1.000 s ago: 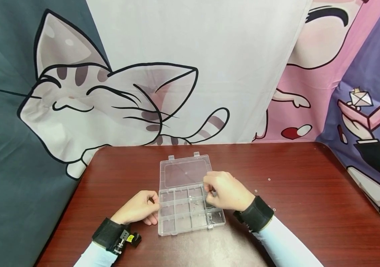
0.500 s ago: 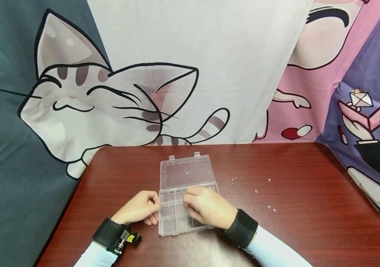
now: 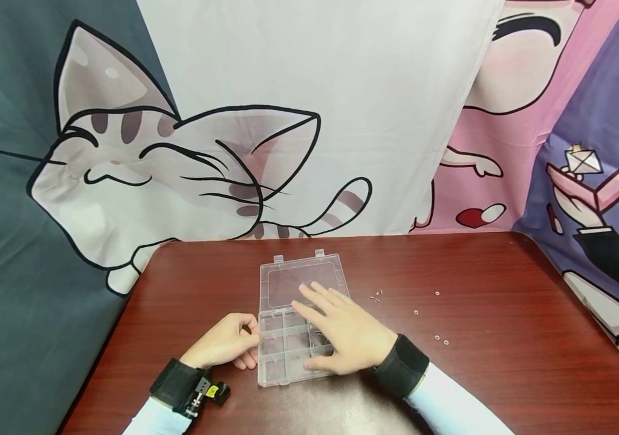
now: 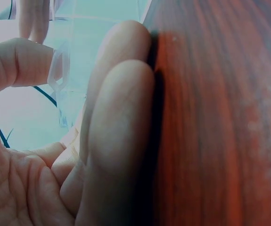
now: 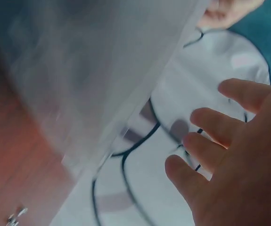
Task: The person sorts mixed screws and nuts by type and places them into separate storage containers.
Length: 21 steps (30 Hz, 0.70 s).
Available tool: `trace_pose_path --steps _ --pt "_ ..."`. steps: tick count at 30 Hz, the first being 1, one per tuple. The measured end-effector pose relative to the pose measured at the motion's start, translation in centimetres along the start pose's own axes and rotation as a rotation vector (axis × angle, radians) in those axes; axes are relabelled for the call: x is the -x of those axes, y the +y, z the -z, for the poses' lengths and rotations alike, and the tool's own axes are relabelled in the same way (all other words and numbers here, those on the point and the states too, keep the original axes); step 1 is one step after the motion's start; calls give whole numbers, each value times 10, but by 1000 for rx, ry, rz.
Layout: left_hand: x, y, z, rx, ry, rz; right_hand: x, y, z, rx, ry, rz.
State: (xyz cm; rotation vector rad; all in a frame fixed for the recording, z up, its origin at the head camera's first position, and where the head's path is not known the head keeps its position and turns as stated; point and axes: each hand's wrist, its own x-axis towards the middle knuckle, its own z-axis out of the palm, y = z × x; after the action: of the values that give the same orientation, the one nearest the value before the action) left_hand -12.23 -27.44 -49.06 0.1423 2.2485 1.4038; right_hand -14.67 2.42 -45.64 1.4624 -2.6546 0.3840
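Observation:
A clear plastic compartment box (image 3: 274, 345) lies on the table with its lid (image 3: 288, 281) folded back. My left hand (image 3: 228, 341) holds the box's left edge, the tip of a bent digit (image 4: 31, 63) against the clear rim in the left wrist view. Over the right half of the box my right hand (image 3: 347, 338) is spread, palm down and fingers apart, with nothing held. It hides most of the right-hand compartments. Small metal bits (image 3: 317, 338) show in a middle compartment, too small to make out.
Several tiny metal pieces (image 3: 377, 296) lie right of the box on the brown table (image 3: 505, 362). Several small pale rings (image 3: 416, 312) are scattered farther right. A printed cat curtain (image 3: 288, 60) hangs behind the table's back edge.
My right hand went from the right compartments, fingers bunched, leftward over the middle, then spread its fingers. Tiny pieces right of the box came out from behind it. The left hand stayed put.

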Motion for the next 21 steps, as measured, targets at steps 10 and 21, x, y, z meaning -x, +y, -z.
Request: trace_pose_path --steps 10,21 --pt "2 0 1 3 -6 4 15 73 7 39 104 -131" --pt "2 1 0 -1 -4 -4 26 98 0 133 113 -217"
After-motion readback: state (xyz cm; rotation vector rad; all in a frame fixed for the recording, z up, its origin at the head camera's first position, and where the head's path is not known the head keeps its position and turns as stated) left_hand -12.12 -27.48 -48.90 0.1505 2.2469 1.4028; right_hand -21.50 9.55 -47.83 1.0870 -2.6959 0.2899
